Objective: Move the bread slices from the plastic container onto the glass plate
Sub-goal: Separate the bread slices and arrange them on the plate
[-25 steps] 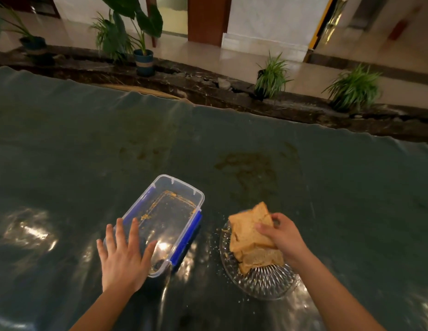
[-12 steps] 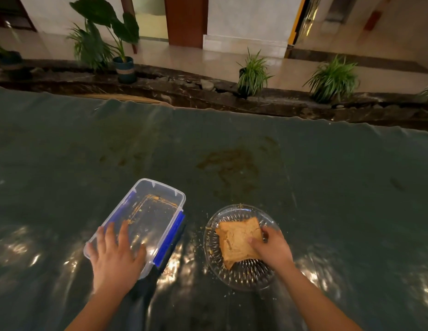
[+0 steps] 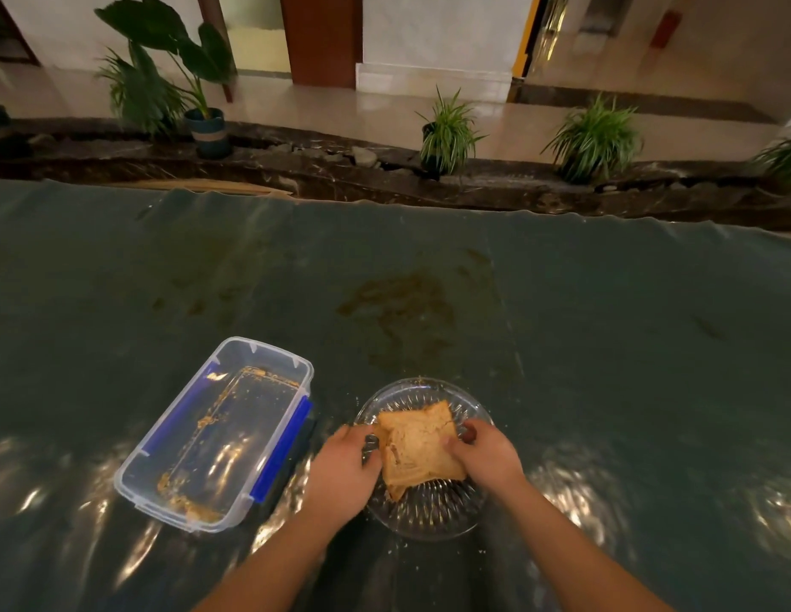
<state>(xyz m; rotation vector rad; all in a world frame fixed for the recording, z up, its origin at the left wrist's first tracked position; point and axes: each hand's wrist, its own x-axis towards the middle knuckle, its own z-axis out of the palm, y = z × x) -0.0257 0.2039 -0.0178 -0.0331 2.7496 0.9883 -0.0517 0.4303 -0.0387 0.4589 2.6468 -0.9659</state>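
Observation:
A stack of toasted bread slices [image 3: 418,448] lies in the ribbed glass plate [image 3: 429,519], low in the middle of the view. My right hand [image 3: 486,457] grips the stack's right edge with thumb and fingers. My left hand [image 3: 345,470] presses against the stack's left edge over the plate's rim; its fingertips are hidden. To the left stands the clear plastic container [image 3: 217,435] with blue side clips, holding only crumbs along its floor.
Both sit on a dark green glossy table cover [image 3: 606,346] with brown stains beyond the plate and scattered crumbs around it. Past the table's far edge run a dark stone ledge and several potted plants [image 3: 446,130].
My left hand left the container's near rim and moved right onto the bread at the plate. The stack, held above the plate a second ago, now rests in it with my right hand still on it.

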